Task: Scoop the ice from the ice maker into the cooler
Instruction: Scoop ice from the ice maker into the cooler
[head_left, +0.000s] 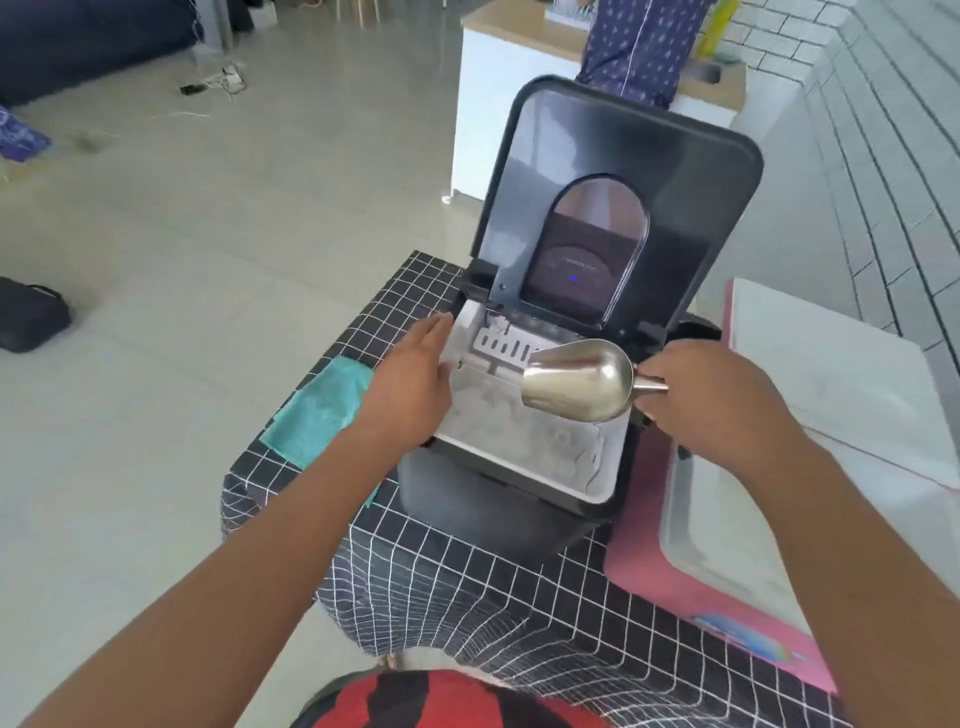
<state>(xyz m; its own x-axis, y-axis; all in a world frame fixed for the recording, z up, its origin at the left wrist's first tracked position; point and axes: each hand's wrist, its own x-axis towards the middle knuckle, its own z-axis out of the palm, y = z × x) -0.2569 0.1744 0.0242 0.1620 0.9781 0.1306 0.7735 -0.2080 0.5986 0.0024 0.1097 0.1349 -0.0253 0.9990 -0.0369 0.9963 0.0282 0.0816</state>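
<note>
The black ice maker (524, 499) stands on the checked tablecloth (467, 597), lid (618, 208) raised. Ice (498, 415), blurred, seems to fill its white bin. The right hand (722, 400) grips the handle of a steel scoop (576, 384) held over the bin. The left hand (415, 379), fingers straight, rests on the bin's left rim. The pink cooler (670, 571) sits open at the table's right edge, touching the ice maker. A teal cloth (322, 410) lies at the left edge.
</note>
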